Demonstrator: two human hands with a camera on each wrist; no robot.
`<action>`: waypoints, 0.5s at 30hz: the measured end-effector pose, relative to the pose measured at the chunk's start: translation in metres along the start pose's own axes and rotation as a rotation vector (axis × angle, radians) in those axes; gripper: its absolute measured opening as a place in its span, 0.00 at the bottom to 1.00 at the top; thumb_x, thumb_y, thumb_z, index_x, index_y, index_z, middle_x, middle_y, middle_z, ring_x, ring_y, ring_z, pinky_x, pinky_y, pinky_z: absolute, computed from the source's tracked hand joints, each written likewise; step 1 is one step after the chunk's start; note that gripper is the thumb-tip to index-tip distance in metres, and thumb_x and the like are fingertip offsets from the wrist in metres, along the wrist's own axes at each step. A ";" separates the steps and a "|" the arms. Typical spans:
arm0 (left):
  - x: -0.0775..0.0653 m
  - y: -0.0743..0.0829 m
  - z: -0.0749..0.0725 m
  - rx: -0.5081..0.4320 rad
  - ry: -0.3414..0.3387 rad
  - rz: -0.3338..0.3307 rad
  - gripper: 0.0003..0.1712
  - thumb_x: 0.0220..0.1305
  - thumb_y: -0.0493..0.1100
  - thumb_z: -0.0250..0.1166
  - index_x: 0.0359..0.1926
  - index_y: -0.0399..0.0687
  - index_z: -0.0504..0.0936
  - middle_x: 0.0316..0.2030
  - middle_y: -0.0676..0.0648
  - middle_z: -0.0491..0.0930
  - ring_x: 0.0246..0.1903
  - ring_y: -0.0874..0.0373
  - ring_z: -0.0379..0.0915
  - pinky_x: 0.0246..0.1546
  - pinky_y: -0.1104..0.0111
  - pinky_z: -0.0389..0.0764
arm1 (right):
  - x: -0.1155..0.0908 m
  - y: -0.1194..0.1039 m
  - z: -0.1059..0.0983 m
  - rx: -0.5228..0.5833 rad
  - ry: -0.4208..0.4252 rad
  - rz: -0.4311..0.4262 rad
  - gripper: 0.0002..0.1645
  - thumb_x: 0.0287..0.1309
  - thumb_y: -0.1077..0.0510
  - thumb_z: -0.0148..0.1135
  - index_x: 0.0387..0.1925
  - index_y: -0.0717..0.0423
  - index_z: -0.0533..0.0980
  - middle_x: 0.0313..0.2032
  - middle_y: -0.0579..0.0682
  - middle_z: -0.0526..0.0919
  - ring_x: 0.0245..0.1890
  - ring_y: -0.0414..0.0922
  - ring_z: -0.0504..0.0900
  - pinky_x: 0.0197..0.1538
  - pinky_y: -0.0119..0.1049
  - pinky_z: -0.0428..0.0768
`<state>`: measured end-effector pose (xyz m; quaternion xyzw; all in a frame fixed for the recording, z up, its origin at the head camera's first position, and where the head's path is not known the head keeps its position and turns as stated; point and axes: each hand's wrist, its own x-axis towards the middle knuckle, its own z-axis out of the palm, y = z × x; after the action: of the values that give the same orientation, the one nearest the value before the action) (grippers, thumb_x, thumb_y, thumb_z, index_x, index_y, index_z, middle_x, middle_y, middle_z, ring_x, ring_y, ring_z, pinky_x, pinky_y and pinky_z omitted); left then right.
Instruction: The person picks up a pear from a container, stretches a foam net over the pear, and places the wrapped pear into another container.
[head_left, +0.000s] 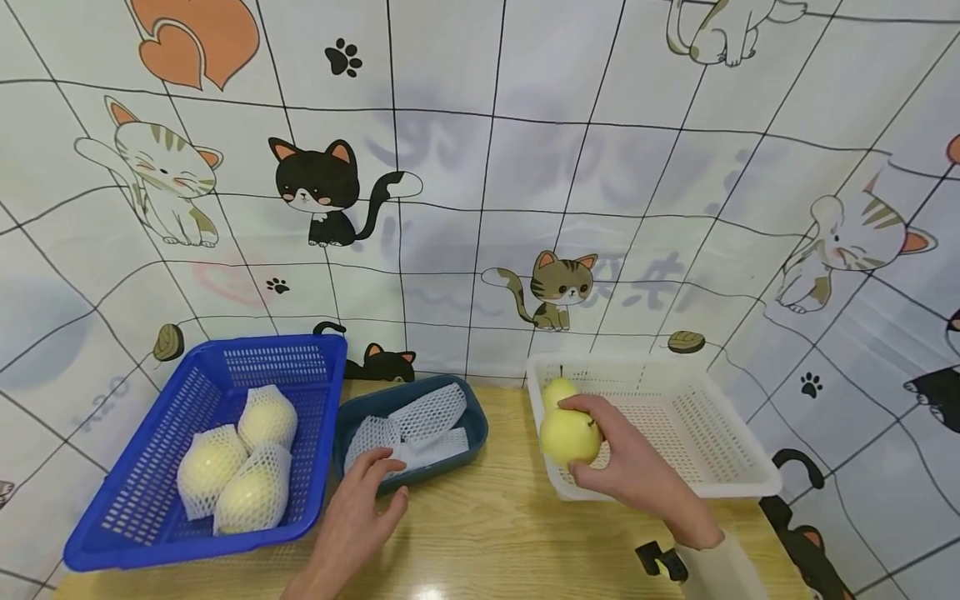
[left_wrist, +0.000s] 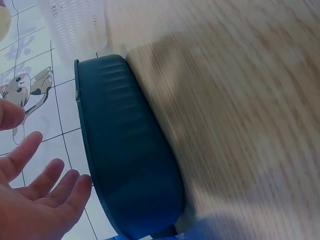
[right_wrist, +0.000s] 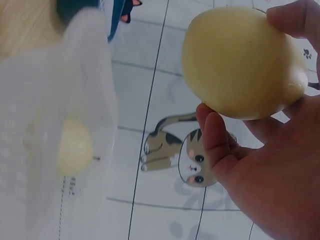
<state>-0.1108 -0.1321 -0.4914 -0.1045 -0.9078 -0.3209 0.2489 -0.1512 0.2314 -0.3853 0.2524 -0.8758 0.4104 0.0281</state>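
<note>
In my right hand [head_left: 630,462] I grip a yellow pear [head_left: 570,437], thumb and fingers around its sides, above the near left part of the white basket [head_left: 738,467]. A second pear [head_left: 558,390] with an upright stem sits in that basket's left end. My left hand [head_left: 360,508] has its fingers spread and loosely bent at the front rim of a dark teal tray [head_left: 477,429], holding nothing. White foam net sleeves [head_left: 431,412] lie inside the tray. The left wrist view shows the fingertips right beside the tray's rim [left_wrist: 86,130].
A blue basket [head_left: 306,483] at the left holds several pears in foam nets [head_left: 251,487]. All containers stand on a wooden table [head_left: 465,533]. Behind them rises a white cloth backdrop [head_left: 450,242] printed with cats and grid lines.
</note>
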 end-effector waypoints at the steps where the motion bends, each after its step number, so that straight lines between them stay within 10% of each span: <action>1: -0.001 0.000 0.000 -0.001 0.004 0.002 0.16 0.53 0.37 0.77 0.44 0.48 0.86 0.53 0.44 0.80 0.49 0.46 0.81 0.44 0.50 0.83 | -0.002 -0.003 0.004 0.013 0.002 0.002 0.44 0.46 0.67 0.73 0.66 0.45 0.69 0.64 0.53 0.73 0.49 0.49 0.78 0.48 0.40 0.82; 15: -0.003 0.001 -0.003 -0.027 0.039 0.040 0.16 0.54 0.35 0.76 0.44 0.49 0.86 0.54 0.45 0.81 0.51 0.47 0.81 0.44 0.51 0.83 | -0.014 -0.008 0.048 0.214 -0.103 0.046 0.35 0.61 0.56 0.66 0.67 0.60 0.67 0.56 0.55 0.78 0.43 0.44 0.78 0.45 0.38 0.79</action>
<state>-0.1067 -0.1338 -0.4903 -0.1197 -0.8961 -0.3302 0.2715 -0.1276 0.1976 -0.4154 0.2546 -0.8329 0.4884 -0.0533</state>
